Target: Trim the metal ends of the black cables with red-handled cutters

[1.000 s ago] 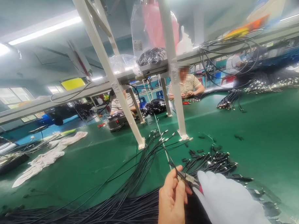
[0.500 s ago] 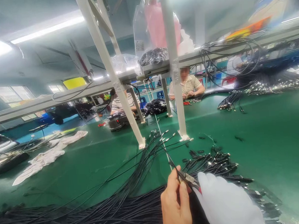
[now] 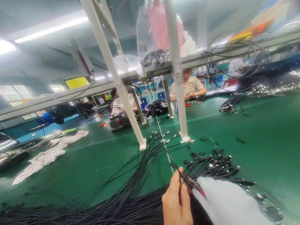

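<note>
My bare left hand (image 3: 176, 203) pinches the connector end of a black cable (image 3: 173, 160) between thumb and fingers. My right hand (image 3: 226, 198), in a white glove, is closed round red-handled pliers (image 3: 190, 182). The pliers' jaws meet the cable end right at my left fingertips; the exact contact is partly hidden. Under and left of my hands lies a thick bundle of black cables (image 3: 94, 216). Beyond my right hand, a pile of black cable ends with metal plugs (image 3: 216, 166) rests on the green table (image 3: 92, 163).
White shelf posts (image 3: 180, 101) stand on the table ahead. Loose cables with silver plugs (image 3: 163, 138) lie near their feet. A white cloth (image 3: 48, 160) is at left. Two people in striped shirts sit across, one (image 3: 188, 86) behind a post. Small black pieces (image 3: 197, 155) lie scattered.
The pliers and my gloved right hand have shifted slightly and turned a little at the cable end. My left hand keeps its pinch, nearly still. The whole view has moved a little.
</note>
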Demonstrator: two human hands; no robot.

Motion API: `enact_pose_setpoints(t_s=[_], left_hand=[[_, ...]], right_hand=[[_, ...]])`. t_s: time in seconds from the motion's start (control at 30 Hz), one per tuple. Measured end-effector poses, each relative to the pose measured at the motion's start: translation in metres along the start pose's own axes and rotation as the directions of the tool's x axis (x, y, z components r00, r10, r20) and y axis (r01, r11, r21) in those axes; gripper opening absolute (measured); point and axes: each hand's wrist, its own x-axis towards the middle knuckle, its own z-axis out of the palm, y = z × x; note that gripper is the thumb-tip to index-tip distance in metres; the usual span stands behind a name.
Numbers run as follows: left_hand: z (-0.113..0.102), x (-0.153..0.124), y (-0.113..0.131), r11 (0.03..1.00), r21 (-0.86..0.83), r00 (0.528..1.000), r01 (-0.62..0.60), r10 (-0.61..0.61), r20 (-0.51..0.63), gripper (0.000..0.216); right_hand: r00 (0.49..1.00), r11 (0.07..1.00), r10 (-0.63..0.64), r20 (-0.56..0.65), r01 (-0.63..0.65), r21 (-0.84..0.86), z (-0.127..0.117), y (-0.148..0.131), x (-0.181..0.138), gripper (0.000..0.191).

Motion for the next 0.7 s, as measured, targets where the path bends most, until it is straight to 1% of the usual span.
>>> enact_pose_setpoints(t_s=[0.07,0.13,0.2,0.27,0.4,0.47,0.5,0.6,0.63,0.67,0.7], left_hand=[[-0.002,0.001,0.0,1.0,-0.015,1.0,0.004,-0.004,0.03,0.047],[-0.004,0.002,0.0,0.999,-0.035,0.998,0.011,-0.008,0.068,0.048],[-0.006,0.003,0.0,0.998,-0.057,0.995,0.021,-0.016,0.099,0.048],[-0.009,0.004,-0.001,0.996,-0.079,0.992,0.03,-0.02,0.128,0.047],[-0.016,0.01,0.001,0.993,-0.112,0.977,0.033,-0.009,0.213,0.047],[-0.02,0.013,0.003,0.991,-0.127,0.965,0.04,-0.006,0.262,0.047],[-0.021,0.014,0.004,0.989,-0.139,0.958,0.049,-0.007,0.288,0.048],[-0.024,0.018,0.008,0.972,-0.203,0.927,0.117,-0.033,0.373,0.052],[-0.025,0.019,0.009,0.963,-0.227,0.916,0.145,-0.043,0.399,0.053],[-0.026,0.02,0.011,0.953,-0.249,0.905,0.171,-0.052,0.422,0.055],[-0.026,0.021,0.012,0.943,-0.269,0.894,0.194,-0.058,0.444,0.055]], right_hand=[[0.999,1.0,-0.002,0.044,0.001,0.027,-0.005,0.001,0.002,0.023],[0.988,0.993,0.022,0.152,-0.04,0.111,-0.014,0.0,0.006,0.024],[0.954,0.97,0.039,0.296,-0.108,0.219,-0.027,0.0,0.01,0.026],[0.916,0.943,0.027,0.4,-0.157,0.295,-0.039,0.0,0.013,0.027],[0.875,0.907,-0.022,0.483,-0.186,0.379,-0.053,0.004,0.016,0.027],[0.84,0.844,-0.066,0.538,-0.241,0.48,-0.053,0.009,0.016,0.026],[0.812,0.788,-0.112,0.573,-0.279,0.549,-0.052,0.012,0.017,0.026],[0.701,0.597,-0.304,0.645,-0.387,0.702,-0.046,0.02,0.02,0.031],[0.672,0.566,-0.349,0.654,-0.405,0.718,-0.044,0.022,0.02,0.035],[0.654,0.546,-0.378,0.655,-0.414,0.729,-0.042,0.024,0.02,0.038],[0.648,0.525,-0.402,0.647,-0.415,0.743,-0.04,0.025,0.02,0.042]])
